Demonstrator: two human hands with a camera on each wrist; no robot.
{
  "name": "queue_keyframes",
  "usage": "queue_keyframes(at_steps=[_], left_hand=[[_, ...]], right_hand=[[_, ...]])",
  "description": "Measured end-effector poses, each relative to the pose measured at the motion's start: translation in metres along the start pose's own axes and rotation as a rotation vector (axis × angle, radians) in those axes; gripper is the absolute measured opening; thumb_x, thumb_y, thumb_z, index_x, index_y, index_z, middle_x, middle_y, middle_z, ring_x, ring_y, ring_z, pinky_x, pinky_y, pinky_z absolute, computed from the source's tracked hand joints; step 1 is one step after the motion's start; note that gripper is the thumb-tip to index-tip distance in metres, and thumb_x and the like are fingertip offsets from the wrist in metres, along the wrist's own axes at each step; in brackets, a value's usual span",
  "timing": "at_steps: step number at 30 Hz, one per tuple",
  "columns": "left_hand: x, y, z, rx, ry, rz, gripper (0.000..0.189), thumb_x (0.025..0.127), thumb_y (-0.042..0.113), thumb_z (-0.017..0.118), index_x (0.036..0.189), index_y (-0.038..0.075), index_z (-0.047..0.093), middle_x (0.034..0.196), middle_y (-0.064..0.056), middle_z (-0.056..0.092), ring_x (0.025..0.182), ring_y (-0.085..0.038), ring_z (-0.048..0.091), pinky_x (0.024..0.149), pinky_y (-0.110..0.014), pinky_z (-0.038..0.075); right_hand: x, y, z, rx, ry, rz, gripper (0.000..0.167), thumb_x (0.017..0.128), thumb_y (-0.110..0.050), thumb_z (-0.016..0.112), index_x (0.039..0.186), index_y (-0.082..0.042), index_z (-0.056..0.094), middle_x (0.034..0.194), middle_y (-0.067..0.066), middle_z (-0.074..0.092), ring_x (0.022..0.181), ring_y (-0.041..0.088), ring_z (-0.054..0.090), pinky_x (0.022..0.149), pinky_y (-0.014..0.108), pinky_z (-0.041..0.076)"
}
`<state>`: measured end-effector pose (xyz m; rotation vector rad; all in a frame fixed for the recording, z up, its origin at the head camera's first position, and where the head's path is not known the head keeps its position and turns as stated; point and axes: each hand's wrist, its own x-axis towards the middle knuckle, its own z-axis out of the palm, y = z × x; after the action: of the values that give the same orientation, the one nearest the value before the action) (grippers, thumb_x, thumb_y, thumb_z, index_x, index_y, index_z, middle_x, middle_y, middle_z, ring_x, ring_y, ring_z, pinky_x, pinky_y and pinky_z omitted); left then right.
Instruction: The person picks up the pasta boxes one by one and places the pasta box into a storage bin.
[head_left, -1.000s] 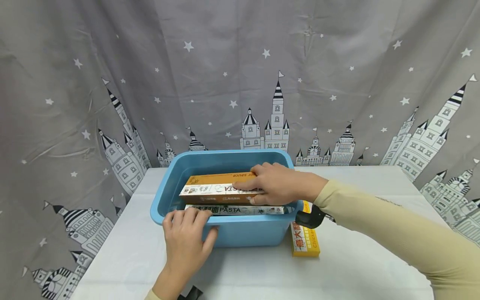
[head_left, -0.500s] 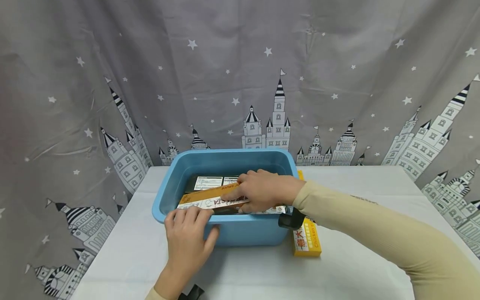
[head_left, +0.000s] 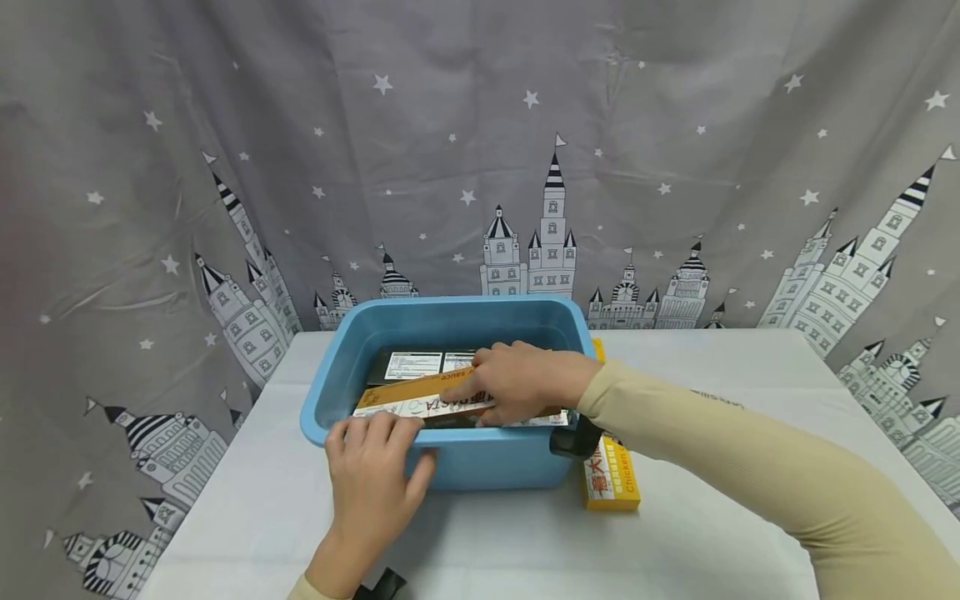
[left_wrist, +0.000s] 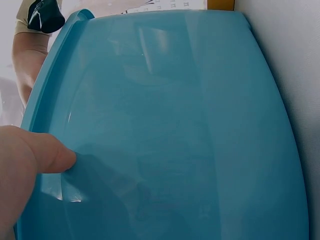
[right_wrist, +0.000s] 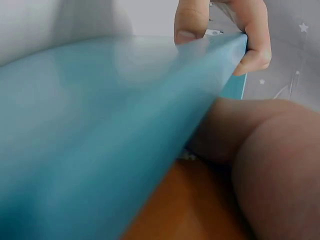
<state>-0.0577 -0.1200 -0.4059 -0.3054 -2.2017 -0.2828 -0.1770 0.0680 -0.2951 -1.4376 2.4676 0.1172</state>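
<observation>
My left hand [head_left: 375,483] grips the front rim of a blue plastic bin [head_left: 487,467], fingers over the edge. The left wrist view shows its thumb [left_wrist: 47,152] against the bin's outer wall [left_wrist: 150,100]. Inside the bin, my right hand [head_left: 525,379] holds an orange-brown pasta box [head_left: 412,392] with a white printed band, index finger along its top. The box slants, left end lower, close behind the front wall. Part of it is hidden by the hand and rim. In the right wrist view the orange box [right_wrist: 185,205] shows beneath the right hand [right_wrist: 280,150].
Behind the held box lies a dark package [head_left: 412,365] with white labels in the bin. A yellow pasta box [head_left: 613,479] lies on the white table [head_left: 712,517] right of the bin. A grey castle-print curtain [head_left: 480,125] hangs behind.
My right hand has moved left and toward the front wall, bringing the pasta box forward, lower and aslant. The dark package behind it has come into view. My left hand stays on the rim.
</observation>
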Motion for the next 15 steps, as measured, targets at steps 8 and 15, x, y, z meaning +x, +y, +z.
queue_keyframes(at_steps=[8,15], left_hand=[[0.0001,-0.0005,-0.0006,-0.005,0.01,0.003,0.026,0.071,0.018,0.073,0.095,0.008,0.07,0.086,-0.01,0.061,0.083,-0.033,0.052,0.089,-0.058,0.034],[0.001,0.0005,0.0008,-0.018,0.015,0.006,0.023,0.073,0.018,0.071,0.094,0.009,0.069,0.085,-0.009,0.061,0.082,-0.032,0.05,0.089,-0.057,0.033]], right_hand=[[0.0021,0.0012,0.005,0.036,-0.007,0.01,0.056,0.097,-0.031,0.067,0.149,-0.041,0.05,0.11,0.003,0.063,0.089,0.017,0.052,0.071,0.031,0.044],[-0.0005,0.0018,0.0096,0.048,0.004,0.048,0.055,0.097,-0.03,0.067,0.149,-0.038,0.051,0.144,0.011,0.057,0.123,0.027,0.057,0.098,0.042,0.053]])
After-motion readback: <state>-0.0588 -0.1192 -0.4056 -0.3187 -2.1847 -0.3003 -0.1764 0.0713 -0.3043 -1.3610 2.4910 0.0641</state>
